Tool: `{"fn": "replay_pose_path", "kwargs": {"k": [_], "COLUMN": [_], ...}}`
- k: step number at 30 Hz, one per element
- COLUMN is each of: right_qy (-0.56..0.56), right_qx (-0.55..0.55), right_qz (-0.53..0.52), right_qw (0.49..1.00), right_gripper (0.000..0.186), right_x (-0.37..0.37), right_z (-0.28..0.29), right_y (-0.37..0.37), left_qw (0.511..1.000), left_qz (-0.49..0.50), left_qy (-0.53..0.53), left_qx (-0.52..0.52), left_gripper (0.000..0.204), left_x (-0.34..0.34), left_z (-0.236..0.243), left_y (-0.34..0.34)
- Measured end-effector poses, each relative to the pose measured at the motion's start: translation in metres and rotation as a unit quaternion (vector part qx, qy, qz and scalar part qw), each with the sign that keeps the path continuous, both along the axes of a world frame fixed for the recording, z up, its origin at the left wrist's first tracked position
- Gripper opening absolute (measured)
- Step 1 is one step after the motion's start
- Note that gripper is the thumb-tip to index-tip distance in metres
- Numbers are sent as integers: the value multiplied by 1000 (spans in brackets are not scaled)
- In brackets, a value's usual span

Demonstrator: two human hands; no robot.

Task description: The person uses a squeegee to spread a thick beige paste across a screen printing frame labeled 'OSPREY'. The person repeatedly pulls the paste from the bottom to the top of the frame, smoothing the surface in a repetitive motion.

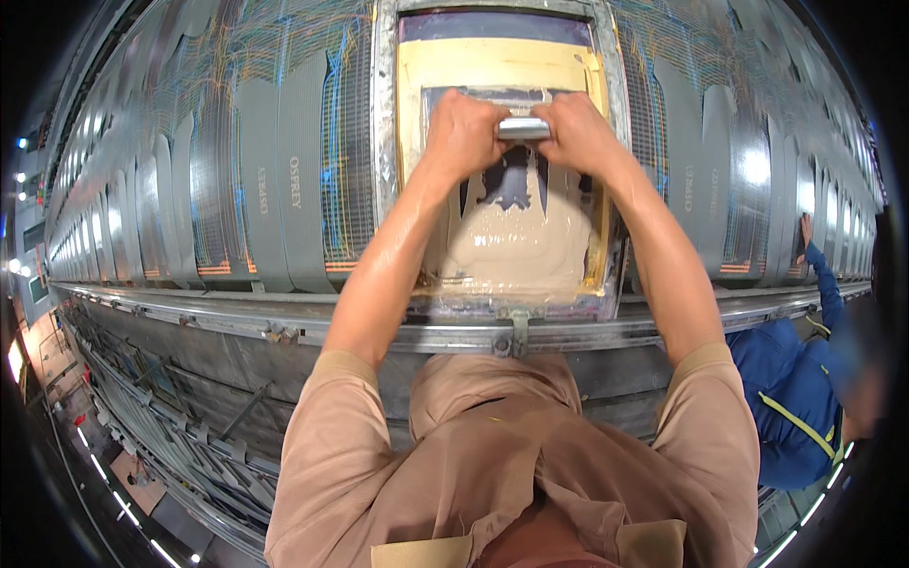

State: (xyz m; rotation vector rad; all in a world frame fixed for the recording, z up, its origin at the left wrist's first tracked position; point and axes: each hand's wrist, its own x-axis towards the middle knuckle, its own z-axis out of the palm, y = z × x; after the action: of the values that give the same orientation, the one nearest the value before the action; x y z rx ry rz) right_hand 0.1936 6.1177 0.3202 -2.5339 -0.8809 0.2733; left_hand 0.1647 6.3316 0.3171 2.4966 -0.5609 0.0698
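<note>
Both my arms reach forward over a screen-printing frame (383,123). My left hand (464,133) and my right hand (574,133) are closed round the two ends of a squeegee with a metallic grip (524,128), which lies crosswise on the mesh. Thick beige ink (511,251) is spread over the near half of the screen, and a dark patch (508,182) shows through it just below the squeegee. Yellowish tape or coating (492,66) borders the far part of the mesh. My hands hide the squeegee's ends, and its blade edge cannot be made out.
Grey printed fabric panels (265,180) with thin coloured lines cover the long table on both sides. A metal rail (644,333) runs along its near edge, with a clamp (519,331) at the frame. At the right, a person in blue (791,398) touches the table.
</note>
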Motion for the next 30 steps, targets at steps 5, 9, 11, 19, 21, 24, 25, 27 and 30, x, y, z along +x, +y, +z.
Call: {"fn": "replay_pose_path", "kwargs": {"k": [5, 9, 11, 19, 21, 24, 25, 27, 30], "right_qy": [39, 77, -12, 20, -17, 37, -24, -4, -19], "right_qx": [-48, 31, 42, 62, 126, 134, 152, 175, 202], "right_qz": [15, 5, -143, -497, -496, -517, -508, -511, -493], "right_qw": [998, 997, 989, 865, 859, 844, 847, 842, 846], "right_gripper": [34, 59, 57, 35, 38, 38, 32, 31, 31], "right_x": [-128, -141, -115, -72, -76, -78, -80, -80, -81], "right_z": [16, 45, 39, -63, -57, -41, -43, -31, -30], "right_y": [-9, -22, -43, -119, -116, -113, -111, -108, -110], "left_qw": [999, 998, 998, 997, 997, 997, 997, 996, 993], "left_qz": [-27, -34, -33, -48, -44, -30, -27, -24, -41], "left_qy": [-24, -26, -30, 27, 8, -36, -54, -71, -109], "left_qx": [27, 44, 49, 52, 55, 53, 50, 40, 23], "left_gripper": [21, 21, 25, 33, 33, 31, 31, 30, 30], "left_x": [-122, -145, -144, -211, -197, -145, -120, -65, -3], "left_z": [2, 13, 21, 25, 19, 19, 23, 26, 24], "left_y": [-5, -6, -2, 3, 4, 6, 9, 12, 15]}}
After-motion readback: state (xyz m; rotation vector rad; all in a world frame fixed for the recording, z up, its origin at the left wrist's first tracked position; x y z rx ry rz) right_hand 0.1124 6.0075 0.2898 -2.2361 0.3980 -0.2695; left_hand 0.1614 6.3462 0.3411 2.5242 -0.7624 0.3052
